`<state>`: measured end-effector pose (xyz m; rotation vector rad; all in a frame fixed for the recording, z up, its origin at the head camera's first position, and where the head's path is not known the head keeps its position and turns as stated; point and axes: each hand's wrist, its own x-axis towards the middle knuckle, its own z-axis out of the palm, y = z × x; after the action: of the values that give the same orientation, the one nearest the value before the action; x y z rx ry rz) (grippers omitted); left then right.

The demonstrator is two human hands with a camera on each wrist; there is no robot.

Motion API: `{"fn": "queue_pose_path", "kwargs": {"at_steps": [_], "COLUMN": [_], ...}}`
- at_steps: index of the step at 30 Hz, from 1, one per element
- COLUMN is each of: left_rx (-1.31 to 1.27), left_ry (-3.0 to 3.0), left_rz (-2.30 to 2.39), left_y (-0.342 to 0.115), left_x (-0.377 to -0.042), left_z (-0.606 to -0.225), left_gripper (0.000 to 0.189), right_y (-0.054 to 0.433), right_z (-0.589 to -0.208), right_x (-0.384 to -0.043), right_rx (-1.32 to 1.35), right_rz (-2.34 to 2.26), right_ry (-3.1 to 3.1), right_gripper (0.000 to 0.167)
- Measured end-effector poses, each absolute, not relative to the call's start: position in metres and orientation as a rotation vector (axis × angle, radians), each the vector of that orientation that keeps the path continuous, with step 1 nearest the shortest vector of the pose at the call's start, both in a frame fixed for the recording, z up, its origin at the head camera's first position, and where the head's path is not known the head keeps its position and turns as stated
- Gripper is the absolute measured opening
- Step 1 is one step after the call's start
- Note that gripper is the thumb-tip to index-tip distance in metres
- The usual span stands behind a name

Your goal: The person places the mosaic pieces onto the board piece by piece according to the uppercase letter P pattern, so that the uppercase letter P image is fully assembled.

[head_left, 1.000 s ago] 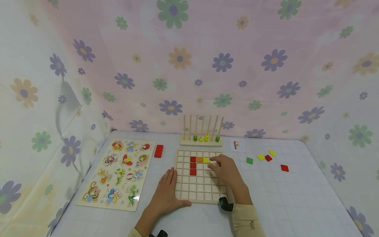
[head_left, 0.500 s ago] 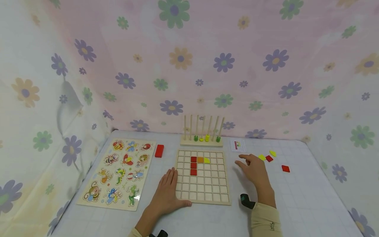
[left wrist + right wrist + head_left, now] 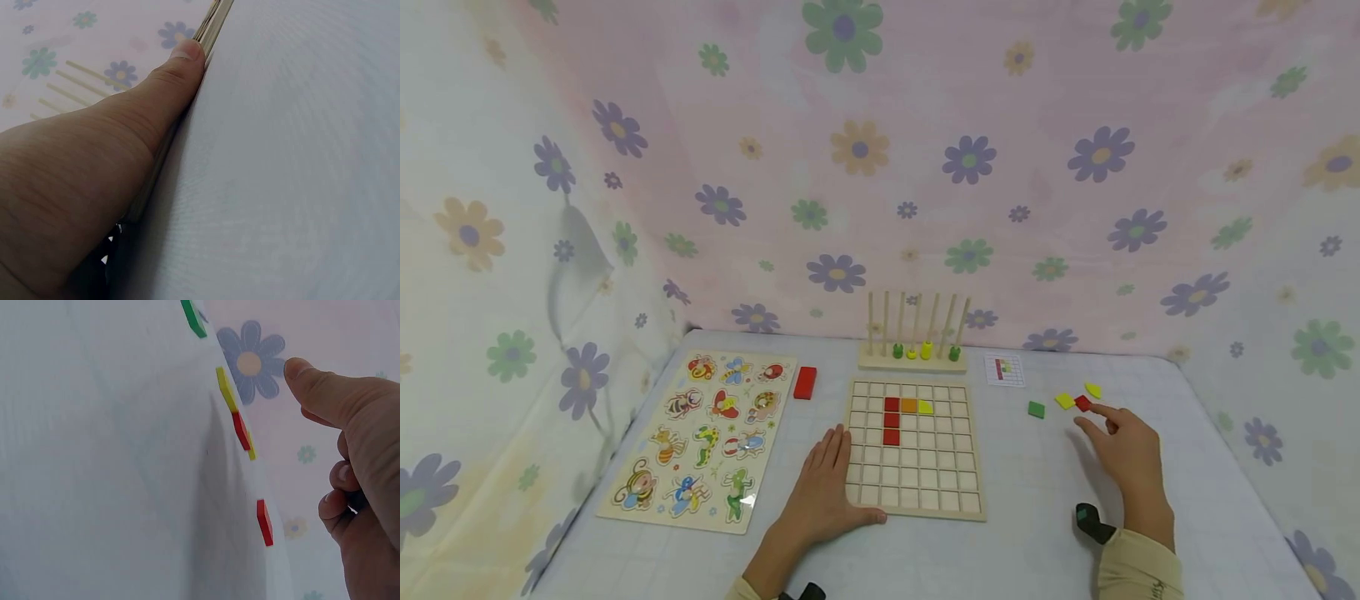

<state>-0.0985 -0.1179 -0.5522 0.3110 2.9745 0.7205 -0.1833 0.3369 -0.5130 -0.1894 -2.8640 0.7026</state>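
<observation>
The left hand (image 3: 820, 496) lies with straight fingers against the left edge of a wooden grid board (image 3: 934, 501). Its thumb (image 3: 178, 65) rests along the board's front edge. On the board, red tiles (image 3: 891, 419) form a column, with an orange tile (image 3: 909, 406) and a yellow quarter-round tile (image 3: 926, 407) beside the top one. The right hand (image 3: 1129, 454) hovers by a loose red tile (image 3: 1082, 402), thumb and index finger apart, holding nothing. A yellow square (image 3: 1065, 401) and another yellow curved piece (image 3: 1093, 390) lie around that tile. Another red tile (image 3: 265, 522) is hidden by the hand in the head view.
A green tile (image 3: 1036, 409) and a small pattern card (image 3: 1004, 371) lie right of the board. Behind it stands a peg rack (image 3: 912, 362) with green and yellow beads. An insect puzzle (image 3: 700, 442) and a red block (image 3: 805, 382) are at left.
The right hand has moved right, away from the yellow tile on the board, past the green tile to the loose tiles. The left hand has stayed at the board.
</observation>
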Motion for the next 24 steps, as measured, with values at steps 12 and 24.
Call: {"fn": "queue_pose_path", "kwargs": {"at_steps": [12,24], "left_rx": [0.311,0.325], "left_ry": [2.973,2.995], "left_rz": [0.732,0.716], "left_y": [-0.119,-0.118], "left_x": [-0.099,-0.098], "left_z": [-0.552,-0.555], "left_gripper": [0.139,0.139], "right_y": [0.373,0.379], "right_z": [-0.520,-0.527], "right_x": [-0.176,-0.182], "right_rx": [-0.525,-0.786], "right_rz": [0.766,0.797], "right_ry": [-2.871,-2.869], "right_gripper": [0.053,0.060]}}
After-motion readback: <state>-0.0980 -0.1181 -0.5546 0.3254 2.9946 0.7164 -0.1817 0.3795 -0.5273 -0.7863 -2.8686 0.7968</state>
